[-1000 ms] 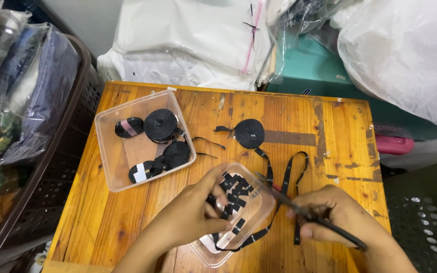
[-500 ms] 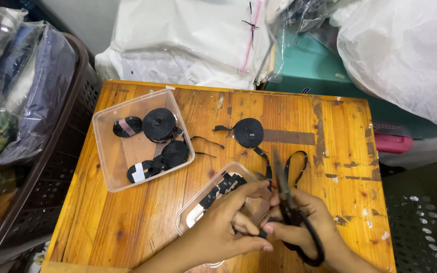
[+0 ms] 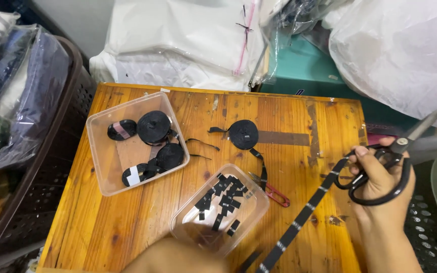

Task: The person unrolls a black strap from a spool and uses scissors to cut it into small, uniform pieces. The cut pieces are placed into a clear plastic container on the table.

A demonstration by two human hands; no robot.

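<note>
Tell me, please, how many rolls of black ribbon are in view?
5: four in the larger clear tub at the left, one loose roll on the table's middle. More could be hidden beneath those.

glossy varnished wood table (image 3: 127, 222), metal scissors (image 3: 405, 151)

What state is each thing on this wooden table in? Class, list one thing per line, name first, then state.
Large black-handled scissors: held in the right hand, blades closed, pointing up and away.
Long black ribbon strip: unrolled, stretched diagonally across the table.
Small clear plastic tub: open, holding cut black label pieces.
Larger clear plastic tub: open, holding black ribbon rolls.
Black ribbon roll on the table: partly unwound.
Small red-handled snips: lying flat, unheld.
</note>
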